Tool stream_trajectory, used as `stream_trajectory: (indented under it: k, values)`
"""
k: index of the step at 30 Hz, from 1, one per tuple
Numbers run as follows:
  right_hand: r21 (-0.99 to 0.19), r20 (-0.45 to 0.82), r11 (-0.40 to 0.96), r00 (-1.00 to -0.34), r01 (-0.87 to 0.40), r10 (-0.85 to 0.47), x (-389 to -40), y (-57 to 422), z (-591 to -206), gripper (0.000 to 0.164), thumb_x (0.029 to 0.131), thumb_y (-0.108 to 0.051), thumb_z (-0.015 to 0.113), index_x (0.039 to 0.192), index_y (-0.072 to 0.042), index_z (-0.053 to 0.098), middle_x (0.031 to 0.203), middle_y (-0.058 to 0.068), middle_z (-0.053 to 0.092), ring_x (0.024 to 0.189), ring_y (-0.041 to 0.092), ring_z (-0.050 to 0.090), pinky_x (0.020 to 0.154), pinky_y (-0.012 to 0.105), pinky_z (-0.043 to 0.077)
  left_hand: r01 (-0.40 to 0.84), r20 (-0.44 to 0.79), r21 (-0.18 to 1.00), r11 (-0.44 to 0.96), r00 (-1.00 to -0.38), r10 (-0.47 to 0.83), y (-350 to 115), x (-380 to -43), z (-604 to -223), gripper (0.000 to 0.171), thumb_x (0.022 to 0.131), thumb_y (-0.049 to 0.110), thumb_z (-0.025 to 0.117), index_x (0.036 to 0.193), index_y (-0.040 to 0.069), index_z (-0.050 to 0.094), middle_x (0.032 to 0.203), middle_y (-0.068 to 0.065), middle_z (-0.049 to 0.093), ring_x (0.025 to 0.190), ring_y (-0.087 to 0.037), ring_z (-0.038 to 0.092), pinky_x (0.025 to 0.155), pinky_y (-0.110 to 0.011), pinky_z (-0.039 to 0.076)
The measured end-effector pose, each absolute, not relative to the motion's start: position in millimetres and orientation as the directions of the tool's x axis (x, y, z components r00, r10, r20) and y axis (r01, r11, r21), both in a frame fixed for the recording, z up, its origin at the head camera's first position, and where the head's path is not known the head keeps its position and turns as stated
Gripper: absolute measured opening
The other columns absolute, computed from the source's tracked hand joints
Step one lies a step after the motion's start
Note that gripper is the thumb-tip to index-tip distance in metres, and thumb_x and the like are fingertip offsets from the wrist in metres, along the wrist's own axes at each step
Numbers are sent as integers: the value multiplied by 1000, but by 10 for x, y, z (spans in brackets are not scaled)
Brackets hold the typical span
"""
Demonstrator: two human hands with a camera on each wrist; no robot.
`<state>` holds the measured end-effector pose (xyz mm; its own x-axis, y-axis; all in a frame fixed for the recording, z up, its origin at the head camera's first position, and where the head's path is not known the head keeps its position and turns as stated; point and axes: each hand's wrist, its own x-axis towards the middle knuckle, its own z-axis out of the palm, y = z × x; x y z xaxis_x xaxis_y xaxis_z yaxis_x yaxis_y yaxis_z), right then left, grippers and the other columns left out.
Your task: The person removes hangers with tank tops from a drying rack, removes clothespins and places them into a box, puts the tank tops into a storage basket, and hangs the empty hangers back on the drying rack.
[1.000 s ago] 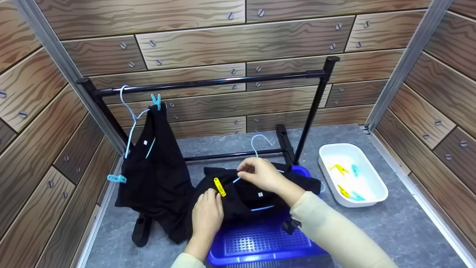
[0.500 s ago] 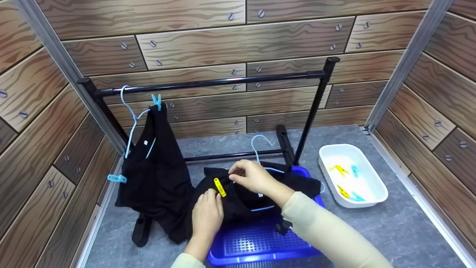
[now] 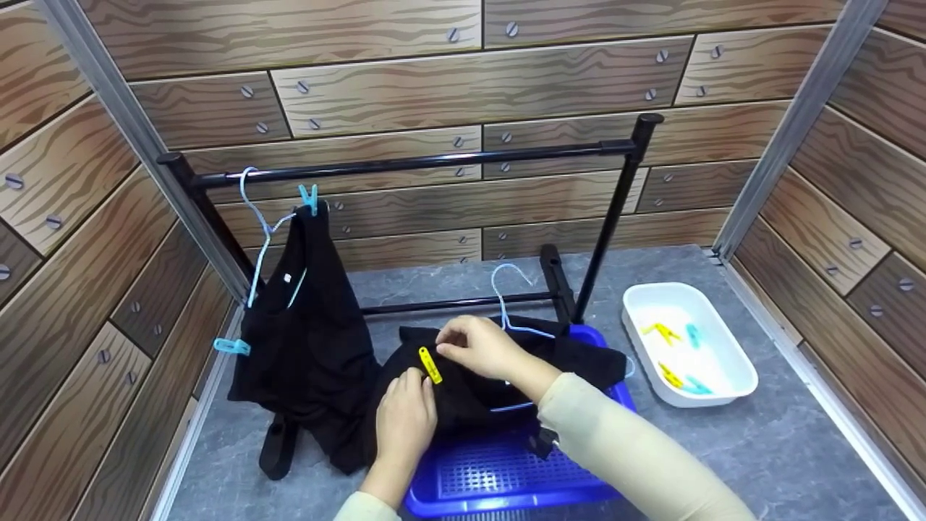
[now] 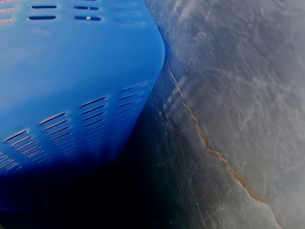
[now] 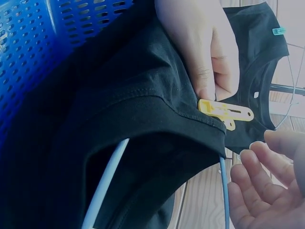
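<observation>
Head view, with twelve o'clock pointing away from the person: a black rack stands at 12 o'clock beyond a blue basket. A hanging garment, also black, is at the basket's 10 o'clock; the black garment in hand lies across the basket's 12 o'clock end. At 2 o'clock from the basket sits a white tub. A blue hanger runs inside the black garment, its hook at the right hand's 1 o'clock.

The left hand, at 7 o'clock from a yellow peg, pinches the cloth right by it; whether it pinches the peg too, I cannot tell. The right hand is just beside the peg at 2 o'clock, fingers loosely bent, thumb parted from them. The yellow peg sits on the garment's shoulder edge.
</observation>
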<state>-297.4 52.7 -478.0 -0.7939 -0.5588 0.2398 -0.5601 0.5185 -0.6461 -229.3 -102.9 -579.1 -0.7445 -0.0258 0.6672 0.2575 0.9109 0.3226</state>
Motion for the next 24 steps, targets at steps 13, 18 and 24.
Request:
stream_trajectory:
  k: [13,18,24]
  values:
    - [-610,201,546,-778,-575,-595,-2950,447,-4840,26,86,-27,63,104,-9,65,87,-5,64,79,7,59,73,24,47,244,651,322,915,-759,-26,-1025,-2281,-5785,16,91,24,51,86,8,52,72,-3,53,66,-26,53,56,-39,42]
    - [-600,168,547,-761,-584,-627,-2942,421,-4839,29,87,-27,61,110,-9,64,89,-5,66,81,5,60,76,25,47,248,648,319,915,-761,-20,-1026,-2279,-5785,15,91,23,50,86,8,53,72,-3,53,67,-26,54,56,-39,43]
    - [-586,157,552,-751,-594,-642,-2949,386,-4861,28,88,-29,60,110,-12,64,88,-8,66,78,3,59,73,23,47,267,662,313,911,-749,-7,-1031,-2280,-5778,15,91,21,50,85,8,52,71,-2,51,65,-26,53,55,-38,42]
